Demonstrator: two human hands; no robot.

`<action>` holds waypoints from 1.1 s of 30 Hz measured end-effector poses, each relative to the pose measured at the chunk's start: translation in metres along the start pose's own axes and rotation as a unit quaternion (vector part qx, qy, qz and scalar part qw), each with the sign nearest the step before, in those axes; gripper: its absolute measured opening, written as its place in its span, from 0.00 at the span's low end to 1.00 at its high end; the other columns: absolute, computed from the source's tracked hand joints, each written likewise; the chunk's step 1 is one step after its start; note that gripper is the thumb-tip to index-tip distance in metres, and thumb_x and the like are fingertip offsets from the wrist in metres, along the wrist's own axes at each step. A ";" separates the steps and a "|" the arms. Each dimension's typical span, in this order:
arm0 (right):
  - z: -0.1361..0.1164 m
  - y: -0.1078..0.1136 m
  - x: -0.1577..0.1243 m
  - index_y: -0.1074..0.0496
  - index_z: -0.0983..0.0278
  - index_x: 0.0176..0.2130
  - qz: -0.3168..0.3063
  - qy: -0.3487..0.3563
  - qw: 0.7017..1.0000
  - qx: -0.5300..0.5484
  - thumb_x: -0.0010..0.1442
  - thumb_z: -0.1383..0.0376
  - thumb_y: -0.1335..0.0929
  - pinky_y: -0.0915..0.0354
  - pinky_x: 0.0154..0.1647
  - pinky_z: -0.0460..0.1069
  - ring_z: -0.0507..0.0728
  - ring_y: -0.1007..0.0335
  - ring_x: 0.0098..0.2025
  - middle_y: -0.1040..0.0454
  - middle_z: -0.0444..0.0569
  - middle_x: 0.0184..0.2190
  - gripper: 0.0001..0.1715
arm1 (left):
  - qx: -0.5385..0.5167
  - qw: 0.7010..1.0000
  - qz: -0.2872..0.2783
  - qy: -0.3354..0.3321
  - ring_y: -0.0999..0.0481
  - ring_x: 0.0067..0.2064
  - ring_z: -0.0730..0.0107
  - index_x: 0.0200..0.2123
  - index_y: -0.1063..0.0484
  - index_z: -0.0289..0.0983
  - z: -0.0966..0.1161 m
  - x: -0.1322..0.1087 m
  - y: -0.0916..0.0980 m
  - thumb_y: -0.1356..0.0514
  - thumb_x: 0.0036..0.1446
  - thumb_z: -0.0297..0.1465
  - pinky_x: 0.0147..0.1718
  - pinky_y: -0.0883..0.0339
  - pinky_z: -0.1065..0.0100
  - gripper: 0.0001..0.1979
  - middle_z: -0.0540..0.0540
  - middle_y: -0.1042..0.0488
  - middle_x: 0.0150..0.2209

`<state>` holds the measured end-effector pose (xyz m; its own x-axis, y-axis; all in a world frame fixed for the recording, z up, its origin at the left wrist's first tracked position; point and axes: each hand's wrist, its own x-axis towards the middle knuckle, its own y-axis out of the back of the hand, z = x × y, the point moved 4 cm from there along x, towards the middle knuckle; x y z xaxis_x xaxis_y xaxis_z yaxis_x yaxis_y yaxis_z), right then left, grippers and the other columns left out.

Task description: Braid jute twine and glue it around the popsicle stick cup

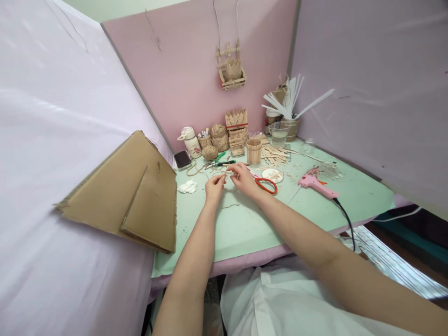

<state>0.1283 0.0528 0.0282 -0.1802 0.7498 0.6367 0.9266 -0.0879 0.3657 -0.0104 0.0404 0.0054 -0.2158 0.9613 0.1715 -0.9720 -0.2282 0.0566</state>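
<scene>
Head view: the left hand (214, 185) and right hand (245, 179) meet over the green table (315, 210), well back from its near edge. The fingertips of both are pinched shut on a twine strand (227, 175) stretched between them. The strand is too small to show how it is wound or whether anything hangs on it. Red-handled scissors (266, 186) lie just beside the right hand, partly hidden under the wrist. A pink glue gun (317, 183) rests farther right, with its cord running off the table edge. A white wad (187, 186) lies near the left hand. Green-handled pliers (220, 161), twine balls (210, 151) and a stick cup (254, 150) stand behind the hands. Cardboard sheets (129, 191) overlap the table's left edge and hide that part of it.
</scene>
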 end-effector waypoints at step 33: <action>0.020 -0.005 -0.005 0.28 0.65 0.28 -0.050 -0.299 0.939 0.165 0.49 0.55 0.33 0.44 0.24 0.45 0.51 0.40 0.25 0.31 0.44 0.22 0.14 | 0.079 0.994 -0.054 -0.043 0.38 0.22 0.75 0.31 0.23 0.36 0.009 -0.008 -0.009 0.40 0.49 0.32 0.26 0.44 0.71 0.08 0.52 0.34 0.18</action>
<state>0.1307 0.0630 0.0096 -0.1448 0.9863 0.0794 0.9845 0.1356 0.1109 0.0012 0.0331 0.0127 -0.0957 0.9662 0.2393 -0.9605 -0.1528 0.2327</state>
